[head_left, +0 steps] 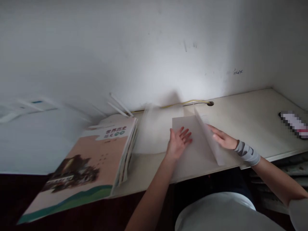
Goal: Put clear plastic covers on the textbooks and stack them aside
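A thin white booklet (192, 150) lies open on the pale desk (240, 115) in front of me. My left hand (178, 141) rests flat on its left page, fingers spread. My right hand (222, 138), with a grey striped band at the wrist, touches a page (211, 141) that stands tilted up in mid-turn. Its fingers lie behind and along that page; I cannot tell whether they grip it. Another blurred white sheet (151, 131) sits left of the booklet.
A stack of books with a pink and green cover (91, 160) juts over the desk's front edge at left. A cable (183, 103) runs to a hole at the back. A blurred-out object (295, 123) lies at far right. White wall behind.
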Tool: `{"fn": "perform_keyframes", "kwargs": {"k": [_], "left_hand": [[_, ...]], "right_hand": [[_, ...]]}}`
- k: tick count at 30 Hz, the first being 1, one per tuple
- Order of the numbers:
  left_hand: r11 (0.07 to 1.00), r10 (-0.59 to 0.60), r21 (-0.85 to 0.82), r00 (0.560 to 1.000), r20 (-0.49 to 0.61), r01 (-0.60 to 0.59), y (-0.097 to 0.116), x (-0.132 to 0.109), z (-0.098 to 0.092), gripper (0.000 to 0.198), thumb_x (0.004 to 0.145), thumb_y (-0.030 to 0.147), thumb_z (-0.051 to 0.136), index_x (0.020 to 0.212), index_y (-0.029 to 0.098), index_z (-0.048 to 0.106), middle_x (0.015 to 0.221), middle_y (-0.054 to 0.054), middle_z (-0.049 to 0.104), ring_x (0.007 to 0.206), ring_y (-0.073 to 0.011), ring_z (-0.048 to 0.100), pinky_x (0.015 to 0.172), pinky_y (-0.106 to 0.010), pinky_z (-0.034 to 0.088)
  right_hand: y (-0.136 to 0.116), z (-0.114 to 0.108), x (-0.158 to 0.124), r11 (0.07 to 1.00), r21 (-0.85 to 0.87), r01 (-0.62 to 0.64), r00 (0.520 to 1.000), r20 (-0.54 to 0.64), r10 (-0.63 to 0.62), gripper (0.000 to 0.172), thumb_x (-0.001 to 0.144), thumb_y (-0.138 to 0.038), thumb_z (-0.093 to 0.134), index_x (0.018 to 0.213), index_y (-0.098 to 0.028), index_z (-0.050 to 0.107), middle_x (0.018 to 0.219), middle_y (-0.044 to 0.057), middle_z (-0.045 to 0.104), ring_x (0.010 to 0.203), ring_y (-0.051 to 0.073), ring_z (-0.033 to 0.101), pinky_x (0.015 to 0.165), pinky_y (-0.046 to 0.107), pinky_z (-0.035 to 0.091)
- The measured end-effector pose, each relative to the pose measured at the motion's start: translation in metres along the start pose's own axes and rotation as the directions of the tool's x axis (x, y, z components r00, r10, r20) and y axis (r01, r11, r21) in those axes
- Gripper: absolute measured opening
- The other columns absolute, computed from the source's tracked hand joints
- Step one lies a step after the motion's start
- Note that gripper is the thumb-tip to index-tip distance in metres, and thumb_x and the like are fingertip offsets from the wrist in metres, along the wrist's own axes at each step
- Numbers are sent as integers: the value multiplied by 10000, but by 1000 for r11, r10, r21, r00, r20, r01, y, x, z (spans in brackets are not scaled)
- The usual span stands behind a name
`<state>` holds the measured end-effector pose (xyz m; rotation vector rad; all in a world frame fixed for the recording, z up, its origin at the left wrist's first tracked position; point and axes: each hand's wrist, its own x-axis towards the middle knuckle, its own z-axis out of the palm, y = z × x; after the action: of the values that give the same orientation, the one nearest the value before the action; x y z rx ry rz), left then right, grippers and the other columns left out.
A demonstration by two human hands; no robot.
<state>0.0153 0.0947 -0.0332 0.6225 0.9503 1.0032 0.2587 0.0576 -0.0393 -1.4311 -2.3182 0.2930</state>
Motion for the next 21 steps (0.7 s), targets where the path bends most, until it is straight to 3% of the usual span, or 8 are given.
{"fn": "perform_keyframes", "kwargs": {"k": [4,7,11,15,18,21], "left_hand": [[996,-6,-88,996,-92,-2,13,-15,-21,658,826,679,254,1208,185,461,1265,-151,500,991,-215,583,740,-325,500],[996,-28,-90,994,-104,18,18,-24,-31,557,843,606,352,1204,196,462,1224,-139,523,916,-195,601,713,-322,501],[1000,9,-4,996,-88,-9,20,-34,-39,453,826,438,499,1226,232,450,1202,-94,551,847,-160,611,698,-295,496],[977,118,184,991,-69,-104,15,-38,-46,667,750,346,612,1342,248,321,1355,-116,441,989,-201,581,790,-323,483],[846,262,505,958,-113,-172,7,-36,-57,811,701,214,623,1400,269,216,1450,-138,293,1051,-214,546,872,-375,456],[609,415,763,907,-77,-214,-1,-36,-71,709,702,179,561,1366,235,316,1406,-139,334,1018,-204,548,892,-397,452]], "right_hand": [[-20,19,32,988,75,132,971,192,-144,688,894,-545,306,1452,-172,153,1496,142,199,1373,263,170,1048,522,253],[-32,29,36,992,-6,124,953,280,-118,728,879,-573,323,1453,-165,137,1497,172,167,1372,307,150,1035,592,192],[-48,36,33,986,-71,150,950,285,-124,804,843,-632,339,1447,-131,162,1492,194,159,1368,321,159,1037,595,177],[-62,40,42,967,-69,246,938,270,-219,782,846,-630,339,1451,-170,158,1499,162,163,1371,306,157,1047,564,194],[-64,45,51,946,-92,309,907,328,-264,736,842,-630,353,1422,-184,276,1476,168,240,1347,317,234,1042,552,220],[-60,50,54,945,-153,291,930,279,-241,737,838,-629,365,1420,-184,281,1481,180,214,1350,328,217,1028,570,230]]}}
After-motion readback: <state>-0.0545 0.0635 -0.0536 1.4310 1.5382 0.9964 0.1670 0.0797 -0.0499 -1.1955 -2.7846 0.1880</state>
